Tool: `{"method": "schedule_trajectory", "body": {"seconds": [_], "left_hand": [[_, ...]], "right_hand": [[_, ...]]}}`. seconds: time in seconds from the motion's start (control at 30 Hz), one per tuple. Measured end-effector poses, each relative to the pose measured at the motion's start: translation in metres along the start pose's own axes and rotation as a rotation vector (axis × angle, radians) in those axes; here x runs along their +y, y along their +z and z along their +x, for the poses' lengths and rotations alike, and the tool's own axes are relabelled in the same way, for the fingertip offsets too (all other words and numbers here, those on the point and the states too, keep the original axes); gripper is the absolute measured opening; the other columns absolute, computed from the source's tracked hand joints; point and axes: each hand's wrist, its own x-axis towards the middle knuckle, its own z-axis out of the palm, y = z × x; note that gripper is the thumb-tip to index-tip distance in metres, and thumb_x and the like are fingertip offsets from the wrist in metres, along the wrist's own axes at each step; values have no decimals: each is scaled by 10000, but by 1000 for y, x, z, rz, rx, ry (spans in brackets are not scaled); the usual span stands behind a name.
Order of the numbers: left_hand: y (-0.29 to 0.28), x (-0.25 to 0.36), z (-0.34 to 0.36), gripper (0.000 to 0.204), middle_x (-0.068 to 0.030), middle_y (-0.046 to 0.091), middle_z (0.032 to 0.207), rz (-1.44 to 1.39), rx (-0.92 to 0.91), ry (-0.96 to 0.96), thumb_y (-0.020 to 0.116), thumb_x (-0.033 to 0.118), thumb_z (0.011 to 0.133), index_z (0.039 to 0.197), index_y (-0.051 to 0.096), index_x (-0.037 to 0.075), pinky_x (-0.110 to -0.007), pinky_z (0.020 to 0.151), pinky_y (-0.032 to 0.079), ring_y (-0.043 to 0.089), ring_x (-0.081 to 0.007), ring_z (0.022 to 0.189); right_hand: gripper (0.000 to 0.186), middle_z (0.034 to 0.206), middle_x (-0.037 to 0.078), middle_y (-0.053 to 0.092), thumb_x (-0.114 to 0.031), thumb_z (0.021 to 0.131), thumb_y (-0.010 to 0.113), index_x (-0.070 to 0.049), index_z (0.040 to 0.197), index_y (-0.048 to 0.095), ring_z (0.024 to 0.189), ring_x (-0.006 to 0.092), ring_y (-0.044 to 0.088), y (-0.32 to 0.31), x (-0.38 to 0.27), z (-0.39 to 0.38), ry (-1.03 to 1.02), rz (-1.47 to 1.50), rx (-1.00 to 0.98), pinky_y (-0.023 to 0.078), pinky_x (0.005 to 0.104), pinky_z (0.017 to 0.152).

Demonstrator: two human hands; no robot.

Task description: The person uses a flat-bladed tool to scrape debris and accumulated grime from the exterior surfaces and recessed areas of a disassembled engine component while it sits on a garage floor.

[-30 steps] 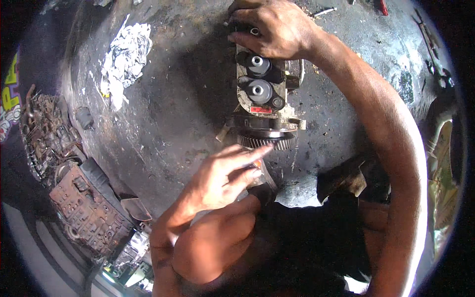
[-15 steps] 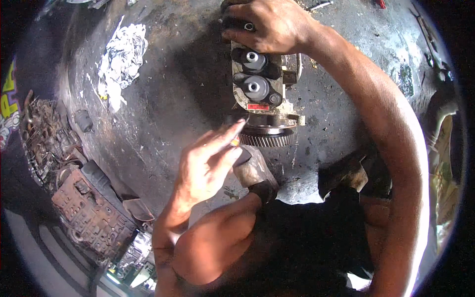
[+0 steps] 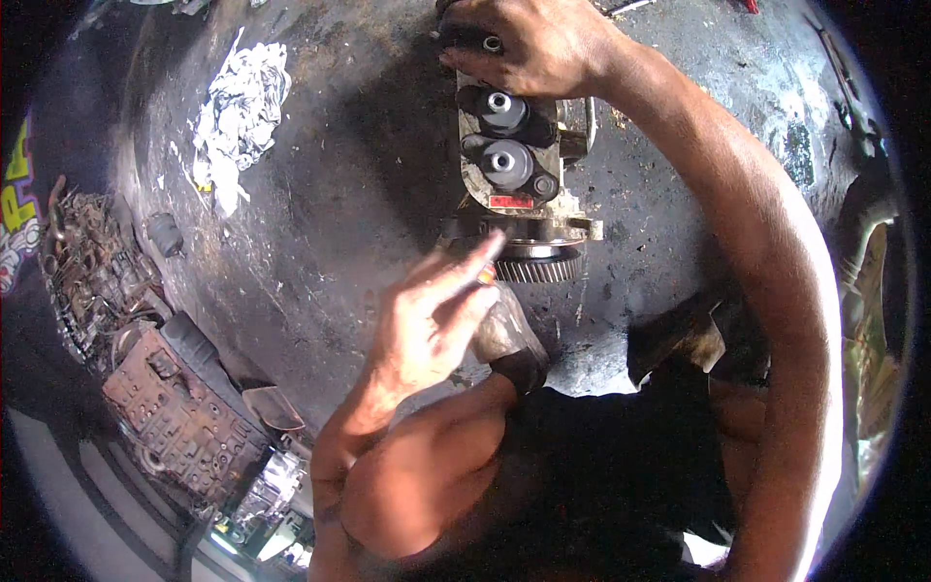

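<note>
On the dark floor stands a metal injection pump (image 3: 511, 199) with round grey posts on top, a red label and a helical gear (image 3: 539, 270) at its near end. My right hand (image 3: 533, 44) reaches over from the right, its fingers curled over the pump's far end. My left hand (image 3: 432, 320) is beside the gear, thumb and forefinger closed around a small object with an orange-yellow part (image 3: 487, 276). Most of that object is hidden by the fingers, and its kind cannot be made out. The forefinger's tip is blurred in front of the pump's near flange.
A crumpled white cloth (image 3: 242, 112) lies to the left, with a small dark cylinder (image 3: 166, 234) nearer. Along the left edge are a rusty metal block (image 3: 175, 407) and a heap of greasy parts (image 3: 92, 257). My shod foot (image 3: 509, 330) rests just behind the gear.
My left hand has moved slightly right, closer over the gear, still pinching the small object. The pump sits slightly higher and farther right in the picture, with my right hand still on it.
</note>
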Motion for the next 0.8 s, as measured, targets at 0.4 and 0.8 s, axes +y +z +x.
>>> {"method": "schedule_trajectory", "body": {"seconds": [0.4, 0.8], "left_hand": [[3, -2, 5, 440, -130, 638, 882, 119, -59, 245, 646, 72, 890, 1325, 596, 112, -333, 702, 513, 623, -235, 754], [3, -3, 3, 432, -116, 636, 850, 101, 30, 128, 653, 85, 890, 1319, 601, 110, -314, 685, 497, 596, -211, 719]], "right_hand": [[353, 1049, 183, 637, -321, 848, 635, -8, 1008, 664, 1030, 354, 601, -3, -1, 2, 65, 24, -73, 510, 436, 896], [377, 1104, 185, 626, -329, 850, 627, -4, 1039, 655, 1053, 360, 599, 3, 1, 0, 45, -25, -12, 509, 435, 912]]}}
